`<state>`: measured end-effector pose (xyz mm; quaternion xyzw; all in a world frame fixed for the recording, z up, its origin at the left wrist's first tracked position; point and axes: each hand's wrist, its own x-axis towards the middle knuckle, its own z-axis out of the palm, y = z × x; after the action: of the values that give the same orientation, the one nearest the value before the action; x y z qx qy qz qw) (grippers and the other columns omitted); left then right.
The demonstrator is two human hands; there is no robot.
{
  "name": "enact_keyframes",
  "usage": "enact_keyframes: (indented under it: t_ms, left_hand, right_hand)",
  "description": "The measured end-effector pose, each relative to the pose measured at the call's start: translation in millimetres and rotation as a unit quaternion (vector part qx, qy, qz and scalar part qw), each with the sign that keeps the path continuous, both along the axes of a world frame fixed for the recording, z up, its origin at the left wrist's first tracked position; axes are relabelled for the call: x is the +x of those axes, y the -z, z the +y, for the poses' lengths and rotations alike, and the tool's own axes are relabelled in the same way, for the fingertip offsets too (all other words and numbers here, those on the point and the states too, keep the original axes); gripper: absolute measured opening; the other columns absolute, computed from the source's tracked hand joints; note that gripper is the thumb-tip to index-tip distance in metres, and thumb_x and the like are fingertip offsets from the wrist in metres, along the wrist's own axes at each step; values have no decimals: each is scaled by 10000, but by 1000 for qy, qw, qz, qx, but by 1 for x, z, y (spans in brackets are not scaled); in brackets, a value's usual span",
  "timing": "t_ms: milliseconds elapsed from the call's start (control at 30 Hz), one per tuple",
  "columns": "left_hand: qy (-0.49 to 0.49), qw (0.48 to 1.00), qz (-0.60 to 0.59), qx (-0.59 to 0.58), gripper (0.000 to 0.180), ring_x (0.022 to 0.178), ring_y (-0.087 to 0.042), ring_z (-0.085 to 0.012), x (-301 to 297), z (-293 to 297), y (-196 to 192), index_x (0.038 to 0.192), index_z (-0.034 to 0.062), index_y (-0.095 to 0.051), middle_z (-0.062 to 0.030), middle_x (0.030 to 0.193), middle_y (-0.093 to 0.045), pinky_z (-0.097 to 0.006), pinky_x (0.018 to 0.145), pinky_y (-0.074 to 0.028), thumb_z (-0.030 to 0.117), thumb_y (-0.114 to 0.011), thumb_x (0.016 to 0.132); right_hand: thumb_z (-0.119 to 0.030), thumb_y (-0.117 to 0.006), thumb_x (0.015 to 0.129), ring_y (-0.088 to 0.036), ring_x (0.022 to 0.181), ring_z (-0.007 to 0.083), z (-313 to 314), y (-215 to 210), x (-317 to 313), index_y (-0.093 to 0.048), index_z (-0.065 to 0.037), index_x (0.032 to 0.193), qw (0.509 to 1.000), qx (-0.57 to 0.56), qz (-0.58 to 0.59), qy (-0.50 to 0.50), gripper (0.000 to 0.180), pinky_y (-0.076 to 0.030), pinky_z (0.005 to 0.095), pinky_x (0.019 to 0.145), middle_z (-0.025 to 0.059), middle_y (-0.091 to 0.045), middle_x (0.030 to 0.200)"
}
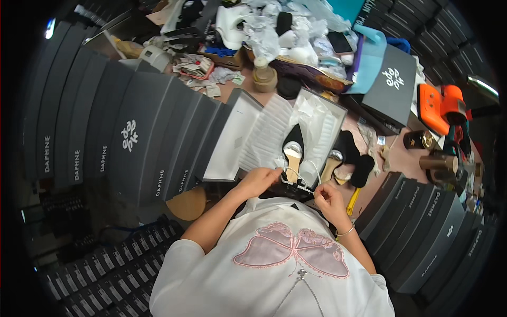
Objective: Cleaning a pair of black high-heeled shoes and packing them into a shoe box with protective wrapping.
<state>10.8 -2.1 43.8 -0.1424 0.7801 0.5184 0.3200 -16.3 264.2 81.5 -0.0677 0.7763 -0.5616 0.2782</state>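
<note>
A black pointed-toe shoe (pixel 293 153) with a beige insole and silvery stuffing in its toe lies in front of me, its toe pointing away. My left hand (pixel 260 181) is closed at the left side of this shoe, fingertips against its edge by a thin white strap. A strap of white beads (pixel 298 187) crosses the heel end. At the right end of that strap, my right hand (pixel 330 201) is pinched together; its fingertips partly hide what they hold. Another black shoe (pixel 331 165) with a beige insole rests to the right.
An open shoebox (pixel 224 153) with white tissue paper (pixel 312 119) lies beyond my hands. Dark shoeboxes (pixel 148 127) stand in rows left and right (pixel 422 232). A yellow-handled tool (pixel 354 201) lies by my right hand. Orange device (pixel 433 108), jars and crumpled paper crowd the far table.
</note>
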Motion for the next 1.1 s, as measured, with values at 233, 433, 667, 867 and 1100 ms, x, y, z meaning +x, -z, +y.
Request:
enact_keyframes:
  t_ms: [233, 433, 667, 867, 1100]
  left_hand:
    - [-201, 953, -76, 213, 290, 606, -544, -82, 4, 19, 21, 843, 52, -648, 1, 745, -602, -226, 490, -432, 336, -615, 888]
    - [-224, 830, -184, 477, 170, 615, -506, -75, 0, 13, 32, 879, 119, -657, 39, 734, -549, -239, 510, -394, 287, -644, 860]
    - [-107, 942, 131, 289, 203, 682, -516, -45, -9, 23, 46, 836, 71, -641, 21, 795, -606, -234, 546, -426, 267, -673, 879]
    - [111, 941, 260, 186, 218, 990, -579, -266, -23, -5, 32, 1015, -12, -619, -151, 1019, -615, -350, 907, -444, 133, -502, 902]
    - [236, 888, 394, 19, 209, 972, -555, -329, -27, -1, 4, 969, 15, -647, -145, 933, -601, -421, 866, -440, 91, -634, 775]
  right_hand:
    - [15, -525, 877, -507, 746, 70, -16, 22, -3, -528, -13, 830, 992, -116, -42, -1, 55, -409, 200, 680, 46, -596, 932]
    - [-93, -553, 926, -566, 754, 116, -46, 5, 10, -557, -15, 852, 988, -132, -75, 31, 108, -454, 230, 697, 91, -638, 1001]
    - [-72, -545, 890, -560, 631, 158, -37, 17, 6, -539, -66, 892, 944, -268, -166, 98, 9, -444, 258, 524, 146, -636, 1013]
    - [-170, -540, 953, -582, 639, 189, -56, 32, 13, -526, -69, 1037, 881, -315, -255, 245, 133, -501, 290, 537, 100, -607, 820]
    - [-70, -584, 932, -645, 907, 182, -37, 31, 18, -533, 15, 1200, 870, -378, -248, 196, 286, -575, 307, 814, 91, -603, 1035]
